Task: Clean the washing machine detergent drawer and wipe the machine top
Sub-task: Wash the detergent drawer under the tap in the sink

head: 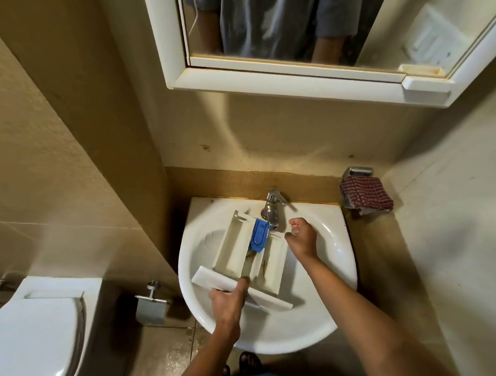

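Observation:
The white detergent drawer (235,250) lies in the white sink (338,250), with its front panel toward me and brown grime in its compartments. A blue insert (258,236) sits in its far middle compartment, just under the tap (273,206). My left hand (228,301) grips the drawer's front panel, thumb on top. My right hand (301,236) hovers at the drawer's far right corner beside the tap, fingers loosely curled and holding nothing.
A red checked cloth (365,195) hangs on a metal holder on the right wall. A mirror cabinet (289,83) juts out above the sink. A toilet (32,329) and a paper holder (150,306) stand at lower left.

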Available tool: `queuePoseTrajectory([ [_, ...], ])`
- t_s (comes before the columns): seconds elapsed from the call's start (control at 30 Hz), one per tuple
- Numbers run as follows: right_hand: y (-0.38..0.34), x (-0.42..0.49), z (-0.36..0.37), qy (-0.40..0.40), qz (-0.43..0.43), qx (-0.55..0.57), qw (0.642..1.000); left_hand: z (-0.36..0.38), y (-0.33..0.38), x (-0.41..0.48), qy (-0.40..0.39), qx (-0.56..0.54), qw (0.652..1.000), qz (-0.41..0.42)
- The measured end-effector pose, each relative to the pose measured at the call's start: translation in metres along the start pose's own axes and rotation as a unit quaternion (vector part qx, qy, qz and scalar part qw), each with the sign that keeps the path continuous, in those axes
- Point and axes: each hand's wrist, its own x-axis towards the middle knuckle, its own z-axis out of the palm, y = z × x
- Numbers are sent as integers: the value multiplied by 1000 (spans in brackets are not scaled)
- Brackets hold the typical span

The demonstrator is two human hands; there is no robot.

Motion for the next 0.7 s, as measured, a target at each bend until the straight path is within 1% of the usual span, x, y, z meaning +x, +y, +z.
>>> queuePoseTrajectory([
  [0.03, 3, -2, -1, 5, 4, -19, 1000, 4, -5, 0, 0, -19, 1000, -7],
  [0.07, 6, -5, -1, -8, 28, -25, 999, 6, -2, -6, -7, -38, 999, -16],
  [0.1, 8, -9, -1, -39, 62, -24, 997, 9, 1, -12, -21, -61, 998, -23],
  [0.17, 12, -19, 2, -137, 125, -39, 982, 14, 4, -16, -53, -113, 991, -44],
  [0.2, 16, -23, 4, -176, 136, -50, 974, 16, 4, -14, -64, -136, 987, -57],
  [0.23, 20, -27, 6, -193, 130, -57, 971, 17, 4, -11, -74, -153, 983, -70],
  [0.3, 26, -29, 10, -186, 97, -70, 975, 17, 1, -5, -96, -163, 978, -88],
  [0.43, 24, -30, 9, -137, 24, -83, 987, 6, -4, 4, -152, -122, 974, -113],
  [0.5, 22, -28, 6, -121, 3, -87, 989, 0, -3, 6, -136, -117, 975, -133],
  [0.57, 24, -23, 4, -111, -9, -102, 989, -7, 0, 8, -77, -123, 980, -134],
  [0.63, 24, -17, 1, -112, -10, -130, 985, -15, 5, 8, 0, -62, 993, -105],
  [0.67, 23, -14, -1, -120, -11, -138, 983, -19, 8, 8, 27, -9, 997, -76],
  [0.7, 22, -11, -3, -129, -13, -151, 980, -23, 11, 9, 34, 37, 998, -48],
])
